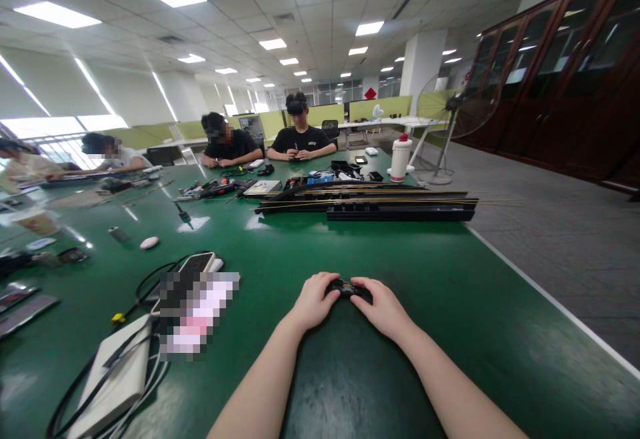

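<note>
A small dark, elongated object (346, 287) with a few yellowish spots lies between my hands, just over the green tabletop (280, 252). Its kind I cannot make out. My left hand (316, 300) grips the left end, thumb and fingers curled round it. On the right end my right hand (383, 305) is closed the same way. Both hands cover much of the object, so only its middle shows.
Ahead lie long black rails (400, 212) with thin brass-coloured rods. A white bottle (400, 159) stands behind them. At left are a white box (117, 365) with cables and a power bank (195, 265). Several people sit across the table; a fan (453, 102) stands right.
</note>
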A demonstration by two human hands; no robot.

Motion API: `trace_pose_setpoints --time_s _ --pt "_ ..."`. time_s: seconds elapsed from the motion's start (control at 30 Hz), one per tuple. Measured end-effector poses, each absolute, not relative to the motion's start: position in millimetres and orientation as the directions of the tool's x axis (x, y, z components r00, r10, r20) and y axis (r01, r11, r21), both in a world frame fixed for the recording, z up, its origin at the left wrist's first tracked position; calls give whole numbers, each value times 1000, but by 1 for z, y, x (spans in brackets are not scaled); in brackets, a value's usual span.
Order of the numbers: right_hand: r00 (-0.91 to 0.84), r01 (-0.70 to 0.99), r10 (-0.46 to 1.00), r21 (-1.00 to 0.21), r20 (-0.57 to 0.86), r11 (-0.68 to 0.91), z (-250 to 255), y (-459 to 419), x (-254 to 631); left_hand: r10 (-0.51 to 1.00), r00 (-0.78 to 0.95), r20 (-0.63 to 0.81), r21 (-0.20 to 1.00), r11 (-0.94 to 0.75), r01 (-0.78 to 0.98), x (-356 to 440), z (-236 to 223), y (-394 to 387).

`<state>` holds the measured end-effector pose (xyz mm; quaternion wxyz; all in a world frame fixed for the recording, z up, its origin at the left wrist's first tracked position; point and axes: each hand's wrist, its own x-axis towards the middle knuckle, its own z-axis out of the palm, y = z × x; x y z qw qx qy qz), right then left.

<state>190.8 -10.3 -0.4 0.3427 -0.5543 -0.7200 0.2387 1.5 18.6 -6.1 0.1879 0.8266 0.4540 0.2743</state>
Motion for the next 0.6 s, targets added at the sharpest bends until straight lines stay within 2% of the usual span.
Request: trace_pose_setpoints --time_s 0.6 --pt "-157 635 960 -720 233 279 2 -11 190 852 436 288 563 -519 643 1 -8 19"
